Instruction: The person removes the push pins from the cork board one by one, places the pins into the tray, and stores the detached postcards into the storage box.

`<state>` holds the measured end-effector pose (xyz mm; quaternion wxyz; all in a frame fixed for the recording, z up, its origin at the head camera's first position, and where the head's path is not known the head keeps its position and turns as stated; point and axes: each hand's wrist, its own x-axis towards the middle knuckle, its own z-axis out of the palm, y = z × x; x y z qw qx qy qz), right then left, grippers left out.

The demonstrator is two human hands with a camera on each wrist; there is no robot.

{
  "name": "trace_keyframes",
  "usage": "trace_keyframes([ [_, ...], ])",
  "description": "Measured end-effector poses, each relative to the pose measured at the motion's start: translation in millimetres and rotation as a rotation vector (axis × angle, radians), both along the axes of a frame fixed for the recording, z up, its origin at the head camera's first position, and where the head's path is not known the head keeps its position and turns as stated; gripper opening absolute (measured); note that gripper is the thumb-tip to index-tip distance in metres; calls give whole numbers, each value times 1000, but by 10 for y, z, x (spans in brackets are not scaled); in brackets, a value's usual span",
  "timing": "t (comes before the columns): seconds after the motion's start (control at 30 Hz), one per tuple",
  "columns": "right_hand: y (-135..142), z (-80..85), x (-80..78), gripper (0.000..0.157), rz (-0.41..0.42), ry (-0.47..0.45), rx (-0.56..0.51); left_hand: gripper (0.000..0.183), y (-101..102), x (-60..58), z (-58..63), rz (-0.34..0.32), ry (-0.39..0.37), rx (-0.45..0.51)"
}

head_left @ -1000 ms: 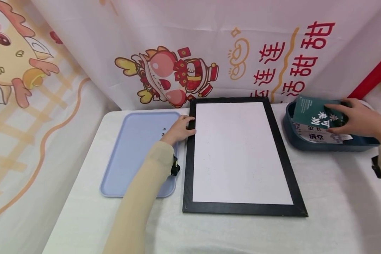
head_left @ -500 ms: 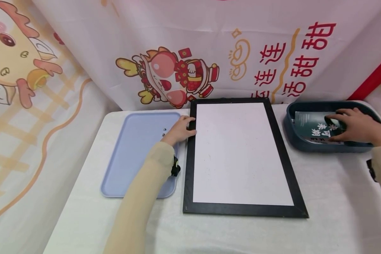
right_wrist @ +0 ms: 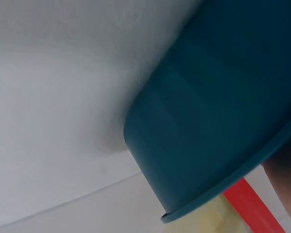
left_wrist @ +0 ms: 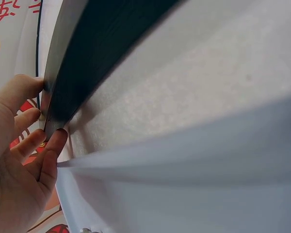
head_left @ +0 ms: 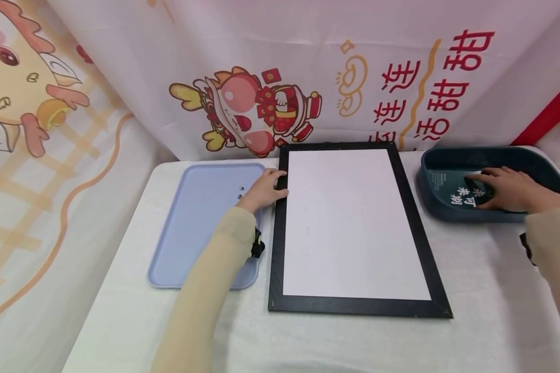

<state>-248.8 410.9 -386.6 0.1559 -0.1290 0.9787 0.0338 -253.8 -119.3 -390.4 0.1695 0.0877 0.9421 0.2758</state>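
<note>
My left hand [head_left: 263, 191] is at the left side of a black frame [head_left: 441, 292] with a white panel [head_left: 350, 228]. In the left wrist view its fingertips touch the frame's edge. Inside a dark teal bin [head_left: 429, 207] at the far right lies a green card [head_left: 445, 189] with white lettering. My right hand [head_left: 508, 189] reaches over the bin's near rim and holds this card, thumb and fingers spread across it. The right wrist view shows the bin's outer wall [right_wrist: 199, 121]; the card and fingers are hidden there.
A light blue tray [head_left: 177, 248] lies left of the frame, partly under the left forearm. A few small shiny balls [head_left: 240, 192] sit on it near my left hand. A printed cloth [head_left: 331, 31] hangs behind the white table [head_left: 354, 344].
The right hand has lowered the green card, with a greyish card beneath it, from above the rim down into the bin, shifting slightly left. The left hand has stayed at the frame.
</note>
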Motion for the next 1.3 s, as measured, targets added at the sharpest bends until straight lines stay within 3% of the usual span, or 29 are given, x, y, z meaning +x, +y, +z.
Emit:
trace_keyframes([
  [0.13, -28, 5, 6, 86, 37, 0, -26, 58, 1, -4, 3, 3, -3, 3],
  [0.37, -124, -5, -9, 86, -43, -45, 37, 58, 6, 1, 4, 2, -2, 6],
  [0.47, -119, 12, 3, 81, -23, -37, 22, 58, 4, 0, 1, 1, -2, 6],
  [0.57, -97, 41, 14, 73, -27, -43, -60, 58, 5, 3, 0, 0, -1, 2],
  [0.7, -98, 82, 38, 56, -117, -37, -199, 58, 22, 13, 3, -4, -3, -4],
  [0.97, -287, 194, 65, 37, -277, 176, -269, 58, 54, 7, 14, -17, 0, -48],
  [1.13, -448, 334, 48, 38, -351, 260, -336, 56, 73, -2, 45, -27, 3, -97],
  [1.3, -637, 528, 29, 45, -388, 312, -440, 57, 57, -9, 194, -8, 40, -148],
])
